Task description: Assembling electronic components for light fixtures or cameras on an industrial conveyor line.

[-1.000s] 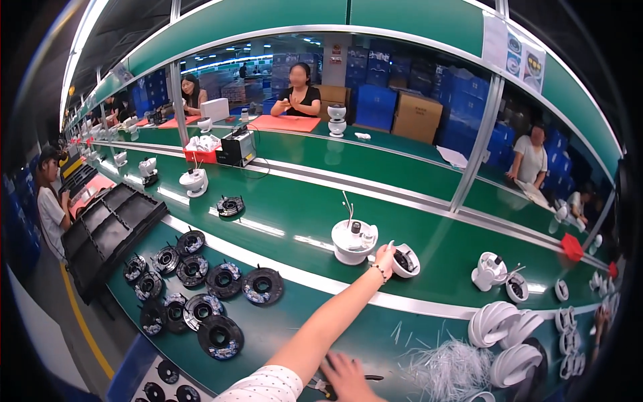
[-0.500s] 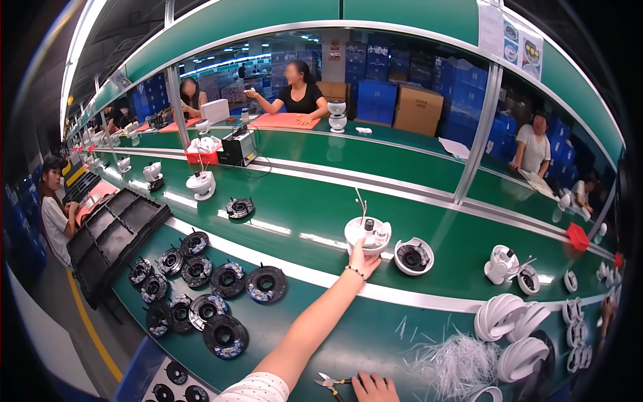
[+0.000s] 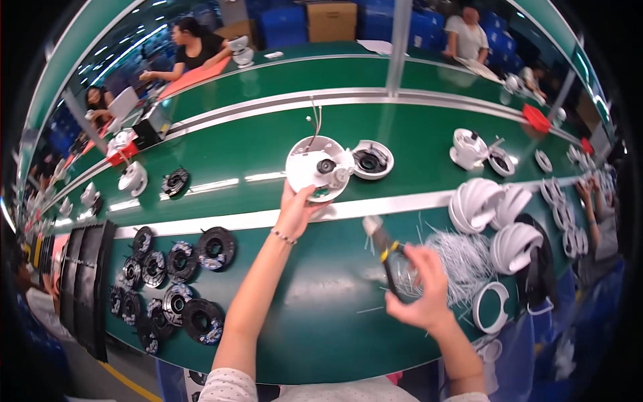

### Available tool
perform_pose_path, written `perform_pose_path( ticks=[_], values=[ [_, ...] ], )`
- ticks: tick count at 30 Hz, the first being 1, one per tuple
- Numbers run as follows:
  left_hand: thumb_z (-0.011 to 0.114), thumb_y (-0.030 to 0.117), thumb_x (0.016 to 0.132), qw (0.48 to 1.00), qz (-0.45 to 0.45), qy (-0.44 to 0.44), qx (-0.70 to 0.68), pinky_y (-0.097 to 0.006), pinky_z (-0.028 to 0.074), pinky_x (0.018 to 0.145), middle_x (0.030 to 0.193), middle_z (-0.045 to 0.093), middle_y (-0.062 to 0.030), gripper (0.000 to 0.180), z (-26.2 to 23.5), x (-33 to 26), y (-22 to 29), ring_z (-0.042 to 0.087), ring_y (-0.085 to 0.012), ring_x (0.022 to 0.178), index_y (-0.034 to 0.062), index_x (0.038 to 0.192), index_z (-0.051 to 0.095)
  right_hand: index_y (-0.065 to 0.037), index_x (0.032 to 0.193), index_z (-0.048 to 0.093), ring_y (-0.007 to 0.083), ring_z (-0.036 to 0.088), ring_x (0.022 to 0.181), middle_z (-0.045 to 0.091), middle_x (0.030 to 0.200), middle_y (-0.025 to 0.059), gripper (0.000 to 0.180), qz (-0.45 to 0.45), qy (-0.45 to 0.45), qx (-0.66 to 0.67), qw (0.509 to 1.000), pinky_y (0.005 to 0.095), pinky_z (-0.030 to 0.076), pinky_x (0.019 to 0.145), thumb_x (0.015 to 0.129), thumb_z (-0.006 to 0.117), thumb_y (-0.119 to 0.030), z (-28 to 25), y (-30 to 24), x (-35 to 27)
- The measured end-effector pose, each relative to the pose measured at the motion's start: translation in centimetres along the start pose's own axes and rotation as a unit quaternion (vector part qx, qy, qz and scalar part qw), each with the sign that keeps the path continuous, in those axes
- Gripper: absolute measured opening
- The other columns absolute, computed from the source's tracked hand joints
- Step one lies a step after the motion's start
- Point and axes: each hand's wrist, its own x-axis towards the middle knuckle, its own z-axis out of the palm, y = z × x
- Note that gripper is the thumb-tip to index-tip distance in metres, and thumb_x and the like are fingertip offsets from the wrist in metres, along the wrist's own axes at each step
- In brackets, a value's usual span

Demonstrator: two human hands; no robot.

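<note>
My left hand (image 3: 299, 204) grips a round white plastic housing (image 3: 303, 169) by its near edge. Its open face is tilted toward me, showing a black round part, a small green piece and thin wires (image 3: 317, 120) sticking up from its top. Just right of it on the green belt lies a white bowl-shaped cover (image 3: 372, 161) with a black ring inside. Over the bench, my right hand (image 3: 425, 288) is closed on wire cutters (image 3: 385, 251) with yellow-and-black handles. Motion blurs the cutters, whose jaws point up and left toward the housing.
Several black ring-shaped parts (image 3: 216, 248) lie at left beside a black tray (image 3: 84, 281). Clear plastic strips (image 3: 455, 264) are heaped right of my right hand, with white curved shells (image 3: 475, 204) and a white ring (image 3: 491, 308) around them. Co-workers sit along the line.
My right hand has picked up the cutters from the bench and raised them toward the housing. My left hand has tilted the housing toward me. The view has swung right and down.
</note>
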Motion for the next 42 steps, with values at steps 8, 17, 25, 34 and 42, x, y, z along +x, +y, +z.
perform_pose_path(
  ticks=[8,17,25,34,42],
  values=[
    [0.046,0.0,0.079,0.988,-0.075,-0.068,0.114,-0.036,0.053,0.074,0.12,0.039,-0.011,0.054,3.6,-5.8,0.1,0.049,-0.0227,0.103,0.0104,0.126,0.021,0.0,0.107,0.051,0.0262,0.051,0.082,0.048,0.098,0.0117,0.061,-0.112,-0.001,-0.131,0.985,0.0348,0.044,0.07,0.05,0.066,-0.013,-2.2,1.1,5.2],
    [0.051,0.004,0.078,0.974,-0.081,-0.121,0.176,-0.035,0.052,0.076,0.124,0.036,-0.0103,0.064,4.2,-6.3,1.0,0.044,-0.0224,0.11,0.0117,0.131,0.017,-0.001,0.106,0.052,0.0264,0.05,0.079,0.048,0.096,0.0117,0.063,-0.183,-0.04,-0.264,0.946,0.035,0.043,0.066,0.045,0.066,-0.009,-2.8,1.3,7.1],
    [0.051,0.004,0.078,0.971,-0.08,-0.132,0.184,-0.041,0.05,0.08,0.12,0.041,-0.0111,0.057,4.9,-6.6,0.8,0.047,-0.0226,0.108,0.0089,0.128,0.022,-0.001,0.105,0.051,0.0246,0.05,0.074,0.048,0.095,0.011,0.059,-0.215,-0.036,-0.331,0.918,0.0342,0.042,0.06,0.047,0.064,-0.004,-3.1,1.6,7.2],
    [0.053,0.004,0.077,0.973,-0.101,-0.12,0.169,-0.041,0.051,0.078,0.119,0.04,-0.0114,0.06,5.7,-6.5,1.2,0.047,-0.0235,0.107,0.0092,0.128,0.021,-0.001,0.106,0.052,0.0234,0.055,0.07,0.049,0.097,0.0109,0.058,-0.143,-0.075,-0.269,0.949,0.0321,0.045,0.059,0.049,0.063,-0.003,-3.1,2.6,5.6],
    [0.053,0.005,0.077,0.964,-0.115,-0.143,0.193,-0.036,0.05,0.078,0.118,0.041,-0.0094,0.06,8.2,-6.2,0.6,0.046,-0.0203,0.106,0.0095,0.129,0.022,-0.004,0.108,0.055,0.0191,0.058,0.065,0.051,0.095,0.0093,0.061,-0.023,0.057,-0.045,0.997,0.0268,0.049,0.056,0.049,0.067,-0.007,-1.4,5.3,2.1]
  ],
)
